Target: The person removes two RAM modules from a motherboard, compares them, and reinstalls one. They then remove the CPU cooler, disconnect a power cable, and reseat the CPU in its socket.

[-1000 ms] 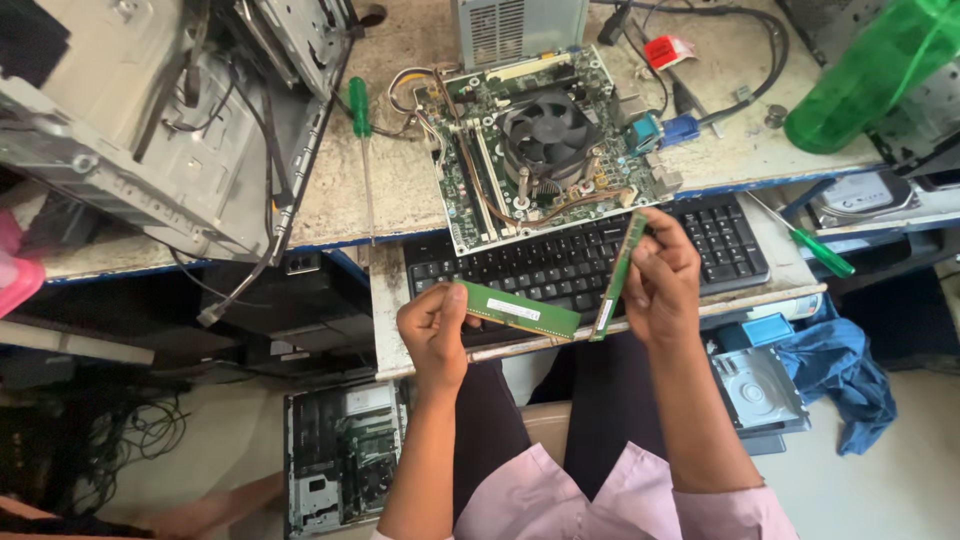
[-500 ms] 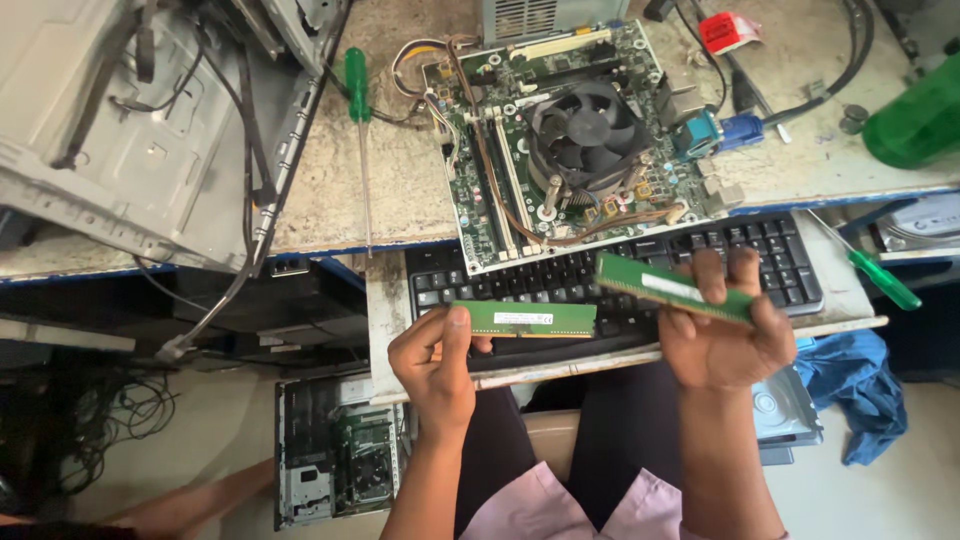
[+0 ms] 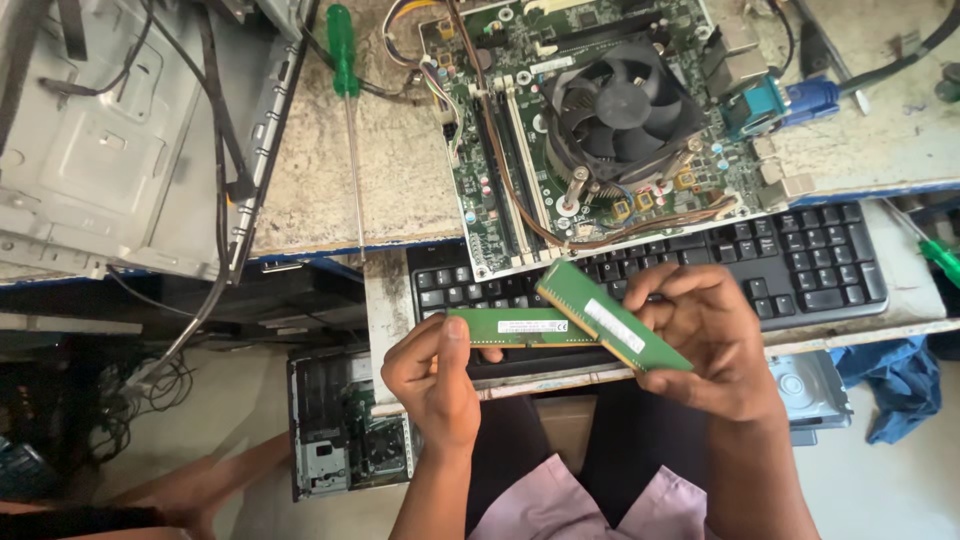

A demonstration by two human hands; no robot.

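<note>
Your left hand [image 3: 437, 377] pinches one green memory module [image 3: 510, 326] flat, just in front of the black keyboard [image 3: 800, 265]. Your right hand [image 3: 712, 335] grips a second memory module [image 3: 612, 318], angled across the first, above the keyboard's near edge; the motherboard [image 3: 600, 120] lies beyond the keyboard.

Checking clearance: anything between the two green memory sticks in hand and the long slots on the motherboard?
Partly. Both memory sticks, left and right, are held over the black keyboard, just below the motherboard. A brown cable runs along the long slots; the fan cooler sits beside them. The air between looks open.
</note>
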